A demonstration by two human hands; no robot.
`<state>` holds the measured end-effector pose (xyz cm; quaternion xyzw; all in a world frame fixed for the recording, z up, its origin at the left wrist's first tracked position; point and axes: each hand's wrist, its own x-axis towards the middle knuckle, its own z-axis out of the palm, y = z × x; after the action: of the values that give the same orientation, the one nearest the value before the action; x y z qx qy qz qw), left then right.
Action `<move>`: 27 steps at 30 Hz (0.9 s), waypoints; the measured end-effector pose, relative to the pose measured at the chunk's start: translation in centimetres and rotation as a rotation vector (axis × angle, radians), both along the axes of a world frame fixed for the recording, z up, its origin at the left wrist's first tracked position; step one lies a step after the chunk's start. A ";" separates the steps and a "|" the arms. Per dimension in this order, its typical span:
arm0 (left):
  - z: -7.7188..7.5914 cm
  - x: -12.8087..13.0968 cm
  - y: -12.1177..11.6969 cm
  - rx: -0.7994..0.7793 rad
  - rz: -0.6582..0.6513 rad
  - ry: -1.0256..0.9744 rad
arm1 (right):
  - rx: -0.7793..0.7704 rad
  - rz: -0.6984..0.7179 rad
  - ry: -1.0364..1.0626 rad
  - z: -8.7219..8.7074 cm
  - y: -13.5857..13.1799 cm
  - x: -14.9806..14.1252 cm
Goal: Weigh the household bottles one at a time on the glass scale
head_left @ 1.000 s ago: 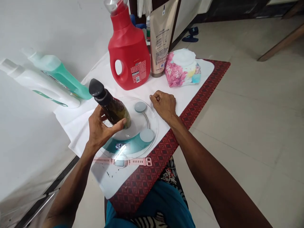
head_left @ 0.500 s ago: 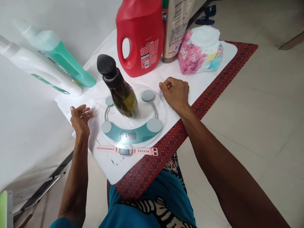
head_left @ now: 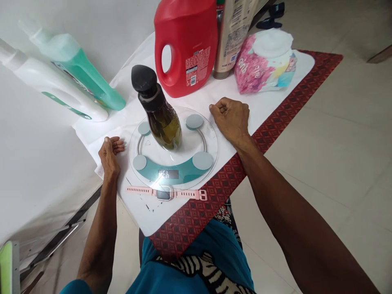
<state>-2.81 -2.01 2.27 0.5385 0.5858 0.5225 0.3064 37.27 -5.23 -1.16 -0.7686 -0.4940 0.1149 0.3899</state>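
A dark green pump bottle (head_left: 167, 126) with a black top stands on a round glass weighing scale (head_left: 171, 177), whose small display is lit. Along the scale's near edge lies a smartwatch (head_left: 164, 193) with a pink strap, stretched out flat. My left hand (head_left: 110, 154) rests at the table's left edge, beside the scale and apart from it. Its fingers are extended, slightly bent, and hold nothing. To the right of the scale, my right hand (head_left: 232, 118) rests on the white cloth in a loose fist, with nothing visible in it.
Behind the scale stand a red jug (head_left: 186, 45) with a handle, a beige bottle (head_left: 234, 36) and a pink floral pack (head_left: 265, 61). A green bottle (head_left: 82, 67) and a white bottle (head_left: 58, 87) stand at the left by the wall. A red patterned border (head_left: 211, 192) edges the table.
My left hand has turned slightly, its fingers drawing closer together and its thumb closer to them. My right hand keeps its fist. The whole view has shifted a little.
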 end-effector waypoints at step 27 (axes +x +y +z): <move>9.4 14.6 14.6 0.134 -0.141 0.230 | -0.202 0.076 -0.108 3.6 -0.5 -1.2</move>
<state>11.79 12.63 11.69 0.6540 0.5414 0.4725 0.2364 36.06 -5.77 2.40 -0.7898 -0.5290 0.1368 0.2788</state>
